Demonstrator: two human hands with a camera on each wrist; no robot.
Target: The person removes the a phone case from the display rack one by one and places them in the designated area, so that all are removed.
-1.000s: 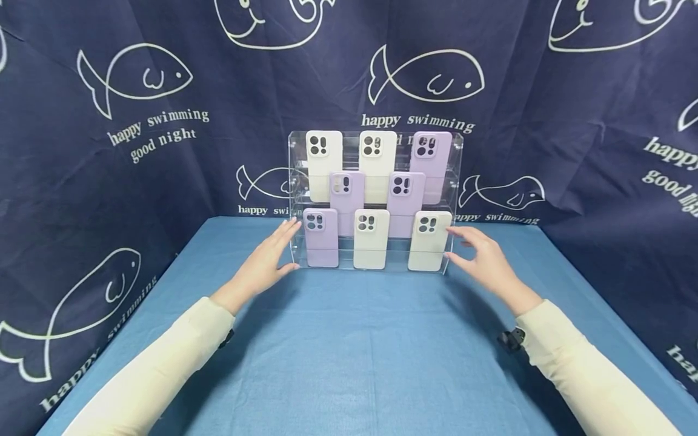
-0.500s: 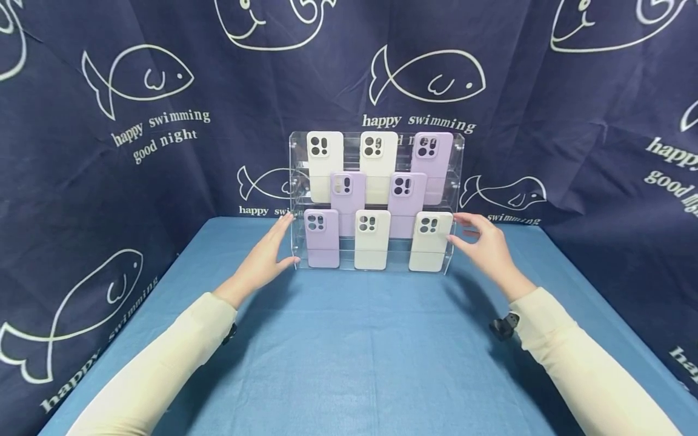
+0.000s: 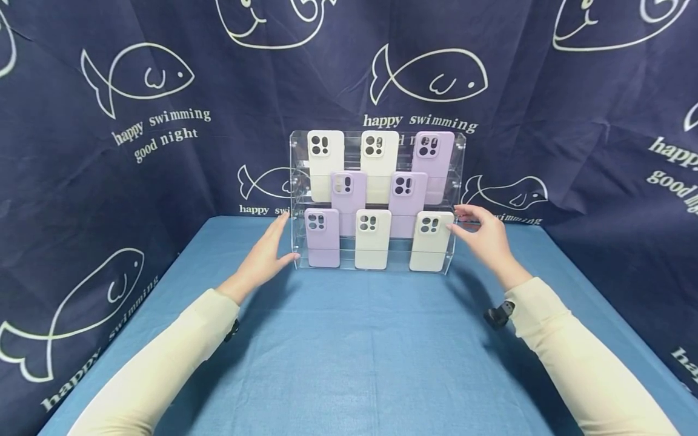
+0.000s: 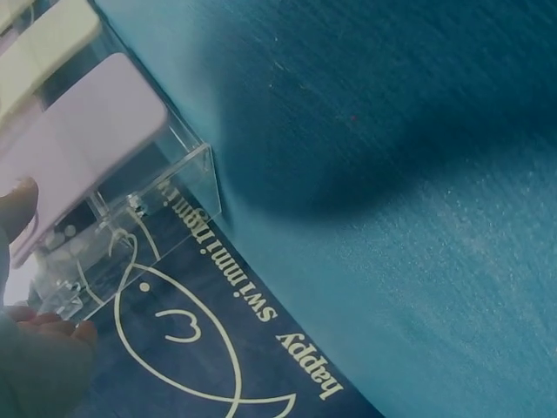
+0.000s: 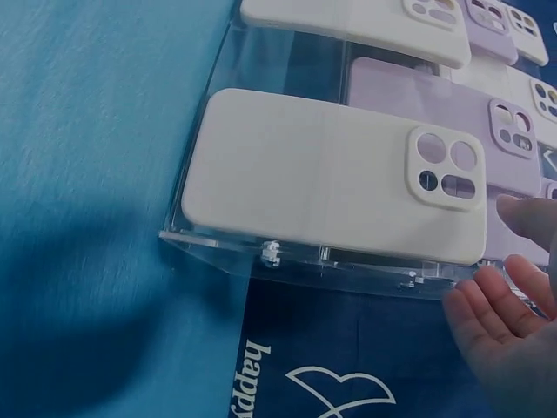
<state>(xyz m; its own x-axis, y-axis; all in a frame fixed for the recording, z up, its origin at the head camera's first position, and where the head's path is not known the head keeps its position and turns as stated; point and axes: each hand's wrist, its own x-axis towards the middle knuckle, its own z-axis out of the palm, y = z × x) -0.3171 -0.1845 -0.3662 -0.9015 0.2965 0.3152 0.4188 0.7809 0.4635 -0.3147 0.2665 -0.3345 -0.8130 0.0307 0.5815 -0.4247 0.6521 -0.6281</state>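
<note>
A clear acrylic stepped stand (image 3: 398,260) holds several phone cases in three tiers. My left hand (image 3: 262,257) is at its left side, thumb near the lower front corner and fingers extended along the side panel. Nearest to it is the lilac phone case (image 3: 323,239) in the bottom row. On the right, my right hand (image 3: 488,242) has its thumb by the upper edge of a white phone case (image 5: 305,165), fingers outside the side panel. Both hands look relaxed with nothing held; whether the fingertips touch the stand I cannot tell.
Another white phone case (image 3: 372,242) sits mid-bottom row; lilac and white ones fill the tiers behind. The stand is at the back of a blue cloth-covered table (image 3: 349,351). A dark blue curtain (image 3: 327,79) with fish drawings hangs close behind and at the sides.
My right hand has moved back along the stand's right side, its thumb now higher beside the white phone case. My left hand has shifted slightly outward. The phone cases stay put.
</note>
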